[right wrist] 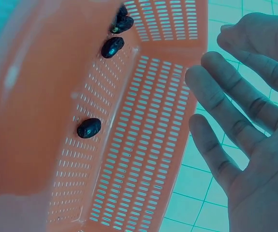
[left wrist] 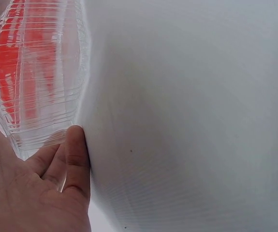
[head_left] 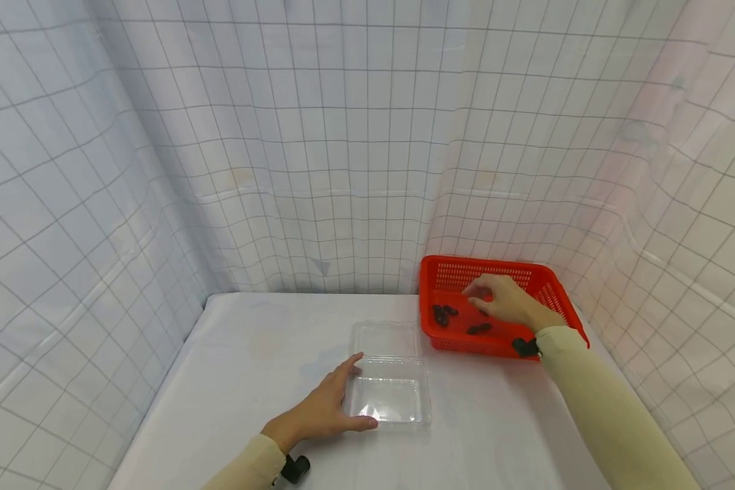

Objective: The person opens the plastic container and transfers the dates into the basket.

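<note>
A clear plastic clamshell box (head_left: 387, 401) lies on the table with its lid (head_left: 386, 339) folded back, away from me. My left hand (head_left: 327, 408) is spread at the box's left side, fingers fairly straight and touching its wall; the left wrist view shows the fingertips against the ribbed clear plastic (left wrist: 42, 72). Over the red basket (head_left: 429, 327) hovers my right hand (head_left: 502, 298), its fingers loosely bent, with nothing seen between them. Several dark, shiny oval fruits, like dates (head_left: 479, 329), lie on the basket's floor; some show in the right wrist view as well (right wrist: 89, 128).
A white cloth covers the table (head_left: 251, 367), and the basket stands at its back right. White grid-patterned curtains (head_left: 318, 156) hang close behind it and on both sides. The basket's slotted walls rise around the fruits.
</note>
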Demonstrator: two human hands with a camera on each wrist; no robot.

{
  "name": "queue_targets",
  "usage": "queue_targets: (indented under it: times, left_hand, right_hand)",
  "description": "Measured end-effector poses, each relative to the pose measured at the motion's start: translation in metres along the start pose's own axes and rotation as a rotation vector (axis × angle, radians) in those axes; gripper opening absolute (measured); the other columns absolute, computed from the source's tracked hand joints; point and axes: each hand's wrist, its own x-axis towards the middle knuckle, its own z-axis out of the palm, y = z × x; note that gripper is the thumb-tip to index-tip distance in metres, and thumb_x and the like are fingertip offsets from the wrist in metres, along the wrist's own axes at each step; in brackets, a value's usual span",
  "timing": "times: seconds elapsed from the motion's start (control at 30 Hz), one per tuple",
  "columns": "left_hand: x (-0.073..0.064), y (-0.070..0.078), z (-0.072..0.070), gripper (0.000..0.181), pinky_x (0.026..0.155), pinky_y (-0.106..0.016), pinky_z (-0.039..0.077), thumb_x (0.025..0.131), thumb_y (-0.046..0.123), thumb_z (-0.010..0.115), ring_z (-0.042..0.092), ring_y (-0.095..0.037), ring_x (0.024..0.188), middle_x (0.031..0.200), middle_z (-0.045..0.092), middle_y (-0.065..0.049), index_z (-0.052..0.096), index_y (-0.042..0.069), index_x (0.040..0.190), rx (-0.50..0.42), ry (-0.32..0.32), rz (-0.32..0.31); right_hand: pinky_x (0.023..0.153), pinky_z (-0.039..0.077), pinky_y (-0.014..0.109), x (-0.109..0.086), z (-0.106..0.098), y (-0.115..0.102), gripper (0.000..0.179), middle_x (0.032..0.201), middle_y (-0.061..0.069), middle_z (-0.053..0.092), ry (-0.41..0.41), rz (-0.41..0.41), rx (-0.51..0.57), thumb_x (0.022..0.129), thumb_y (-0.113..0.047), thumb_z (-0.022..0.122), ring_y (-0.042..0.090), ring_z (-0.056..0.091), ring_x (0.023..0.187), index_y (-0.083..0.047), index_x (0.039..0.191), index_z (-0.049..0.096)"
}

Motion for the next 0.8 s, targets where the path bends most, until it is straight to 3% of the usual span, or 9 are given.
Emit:
queue_targets:
  times: [0.4, 0.63, 0.8]
  left_hand:
    - [-0.002, 0.000, -0.001, 0.138, 0.125, -0.070, 0.051, 0.089, 0.062, 0.097, 0.053, -0.043, 0.161, 0.173, 0.053, -0.020, 0.013, 0.014, 0.188, 0.016, 0.008, 0.011]
    - [0.001, 0.000, -0.001, 0.140, 0.128, -0.070, 0.048, 0.090, 0.063, 0.097, 0.049, -0.043, 0.164, 0.176, 0.050, -0.019, 0.010, 0.015, 0.189, 0.005, -0.005, 0.009]
    - [0.002, 0.000, -0.002, 0.142, 0.128, -0.070, 0.048, 0.089, 0.062, 0.098, 0.048, -0.044, 0.165, 0.177, 0.049, -0.021, 0.008, 0.015, 0.189, -0.010, -0.008, 0.016]
  right_hand:
    - [0.110, 0.063, 0.064, -0.013, 0.007, -0.009, 0.020, 0.131, 0.012, 0.084, -0.010, -0.018, 0.026, 0.112, -0.015, 0.079, 0.028, 0.076, 0.120, -0.014, 0.131, 0.084]
    - [0.107, 0.065, 0.060, -0.021, 0.014, -0.016, 0.022, 0.129, 0.011, 0.084, 0.013, -0.028, 0.028, 0.110, -0.012, 0.080, 0.025, 0.075, 0.116, -0.009, 0.132, 0.083]
    - [0.106, 0.064, 0.054, -0.028, 0.019, -0.022, 0.022, 0.126, 0.004, 0.084, 0.023, -0.032, 0.010, 0.110, -0.013, 0.082, 0.023, 0.075, 0.117, -0.014, 0.132, 0.084]
